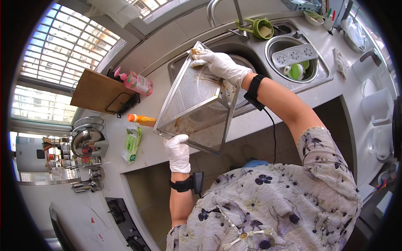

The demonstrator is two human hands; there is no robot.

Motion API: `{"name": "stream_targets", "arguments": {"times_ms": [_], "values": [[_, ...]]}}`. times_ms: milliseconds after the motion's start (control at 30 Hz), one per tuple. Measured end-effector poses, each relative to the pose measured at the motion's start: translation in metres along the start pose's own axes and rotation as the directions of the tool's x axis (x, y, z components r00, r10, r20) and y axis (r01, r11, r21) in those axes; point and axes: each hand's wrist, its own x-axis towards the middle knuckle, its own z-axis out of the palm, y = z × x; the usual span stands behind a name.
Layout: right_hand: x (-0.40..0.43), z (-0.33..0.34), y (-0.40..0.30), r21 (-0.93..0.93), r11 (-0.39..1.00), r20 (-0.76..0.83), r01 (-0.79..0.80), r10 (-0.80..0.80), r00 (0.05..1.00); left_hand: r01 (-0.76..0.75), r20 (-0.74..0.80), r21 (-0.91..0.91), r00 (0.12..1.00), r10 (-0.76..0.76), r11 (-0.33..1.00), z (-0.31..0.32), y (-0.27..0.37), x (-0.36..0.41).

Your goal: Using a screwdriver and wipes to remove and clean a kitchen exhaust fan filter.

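Observation:
A V-shaped metal mesh filter [196, 86], which looks like a range-hood grease filter, is held tilted over the counter's front edge and the sink. Brown grease streaks mark its mesh and frame. My left hand [178, 153], in a white disposable glove, grips its lower corner. At the upper end, my right hand [216, 64], gloved alike, has its fingers curled on the frame's edge. Something small and yellow-brown shows at those fingertips; what it is cannot be made out. Behind the filter, the left sink basin [248, 51] holds a round metal basin, partly hidden.
A steel faucet [240, 18] rises behind the sink. The right basin holds a metal pot [270, 47] with a white strip and green-lidded items. Left on the counter are a pink pump bottle [138, 83], an orange bottle [141, 120], a wipes pack [132, 144] and a cutting board [97, 91].

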Motion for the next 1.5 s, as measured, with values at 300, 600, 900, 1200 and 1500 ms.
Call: {"name": "stream_targets", "arguments": {"times_ms": [300,600,900,1200,1500], "values": [[-0.013,0.006,0.059,0.051,0.956,0.055,-0.29,0.287,0.956,0.009,0.03,0.065,0.999,-0.011,0.998,-0.009,-0.02,-0.009],[-0.05,0.014,0.129,-0.444,0.836,0.056,-0.322,0.384,0.922,0.09,0.121,-0.004,0.989,-0.089,0.996,-0.019,-0.044,-0.009],[-0.027,-0.009,-0.012,0.768,0.64,-0.105,0.015,0.103,0.989,-0.049,0.177,-0.026,0.983,0.053,0.998,-0.021,-0.034,0.006],[-0.052,0.01,0.119,-0.356,0.912,-0.196,-0.205,0.141,0.97,-0.047,0.181,0.008,0.982,0.045,0.999,-0.031,-0.043,0.005],[-0.066,0.0,0.058,-0.233,0.942,-0.328,0.243,-0.311,0.892,-0.043,0.244,0.043,0.969,0.032,0.998,-0.033,-0.06,0.009]]}}
